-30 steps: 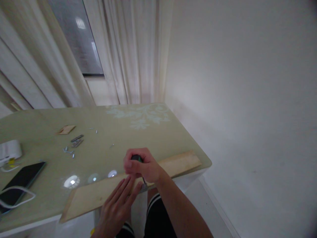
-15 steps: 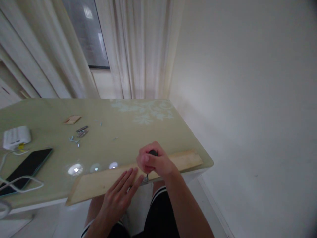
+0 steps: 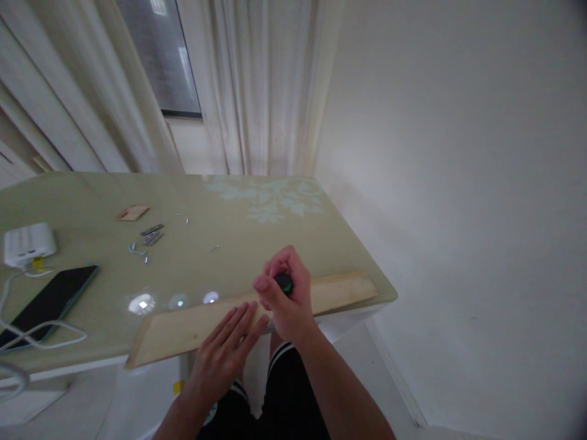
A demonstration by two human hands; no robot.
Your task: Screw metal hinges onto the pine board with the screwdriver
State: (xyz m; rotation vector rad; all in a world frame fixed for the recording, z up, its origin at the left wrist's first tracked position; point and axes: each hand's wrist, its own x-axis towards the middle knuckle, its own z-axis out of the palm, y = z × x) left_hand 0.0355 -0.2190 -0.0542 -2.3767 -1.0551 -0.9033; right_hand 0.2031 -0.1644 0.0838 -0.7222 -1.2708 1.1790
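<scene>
A long wooden board (image 3: pixel 183 333) lies along the near edge of the pale green table (image 3: pixel 220 238). My left hand (image 3: pixel 227 348) rests flat on the board with fingers stretched out. My right hand (image 3: pixel 287 299) is closed round a screwdriver (image 3: pixel 284 283) with a black, green-ringed handle, held upright over the board's middle. The tip is hidden behind my fingers.
Several loose screws and metal pieces (image 3: pixel 147 241) and a small wooden piece (image 3: pixel 132 213) lie at the table's back left. A dark phone (image 3: pixel 48 302), a white box (image 3: pixel 28 244) and white cables (image 3: pixel 41 339) sit at the left. Curtains and a white wall stand behind and right.
My right hand has turned on the screwdriver, so the handle's end now shows between thumb and fingers. The camera view has shifted slightly; my left hand stays flat on the board.
</scene>
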